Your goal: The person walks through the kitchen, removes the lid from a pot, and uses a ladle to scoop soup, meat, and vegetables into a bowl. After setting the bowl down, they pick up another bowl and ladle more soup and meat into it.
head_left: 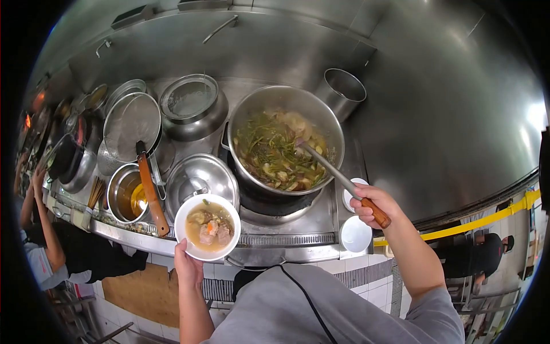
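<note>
My left hand (pixel 188 265) grips the rim of a white bowl (pixel 181 229), thumb at its edge. Chunks of meat, a bit of carrot and cloudy broth (pixel 213 243) fill much of it. My right hand (pixel 375 207) is closed around the wooden handle of a long metal ladle (pixel 335 172). Its far end dips into a large steel pot (pixel 335 123), so the ladle's head is mostly hidden. Green stalks, pale pieces and broth (pixel 281 152) lie in the pot. The bowl is held in front of the stove, lower left of the pot.
Left of the pot are a domed steel lid (pixel 212 172), a wood-handled strainer (pixel 133 123), a pot with yellow liquid (pixel 120 200) and a covered pot (pixel 192 123). White bowls (pixel 356 234) stand at right. A tall steel container (pixel 342 92) is behind. Other people (pixel 484 252) are at both sides.
</note>
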A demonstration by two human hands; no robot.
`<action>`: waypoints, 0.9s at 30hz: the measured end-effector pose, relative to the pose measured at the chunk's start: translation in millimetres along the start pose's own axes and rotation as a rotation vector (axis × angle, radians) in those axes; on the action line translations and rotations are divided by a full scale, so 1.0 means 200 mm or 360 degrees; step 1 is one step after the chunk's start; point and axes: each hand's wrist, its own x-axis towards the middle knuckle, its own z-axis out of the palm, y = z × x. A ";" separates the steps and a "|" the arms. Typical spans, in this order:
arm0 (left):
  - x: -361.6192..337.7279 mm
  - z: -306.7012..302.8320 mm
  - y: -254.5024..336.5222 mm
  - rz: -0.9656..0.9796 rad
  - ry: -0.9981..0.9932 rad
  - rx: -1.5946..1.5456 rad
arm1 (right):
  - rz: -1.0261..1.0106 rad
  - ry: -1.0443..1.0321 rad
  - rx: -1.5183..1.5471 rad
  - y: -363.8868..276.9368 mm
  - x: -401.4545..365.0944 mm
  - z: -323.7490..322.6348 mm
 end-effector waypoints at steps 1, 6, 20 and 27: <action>0.00 0.00 0.00 0.0020 0.0010 0.0004 | -0.0083 0.0035 -0.0129 0.00 -0.03 0.02; -0.01 0.01 0.02 0.0044 0.0033 0.0021 | -0.0186 0.0030 -0.0196 -0.01 -0.10 0.01; -0.02 0.04 0.01 0.0031 0.0060 0.0049 | -0.0286 0.0117 -0.0584 0.05 -0.14 -0.06; 0.01 0.02 -0.01 0.0054 0.0042 0.0015 | -0.0288 0.0228 -0.0623 0.05 -0.13 -0.03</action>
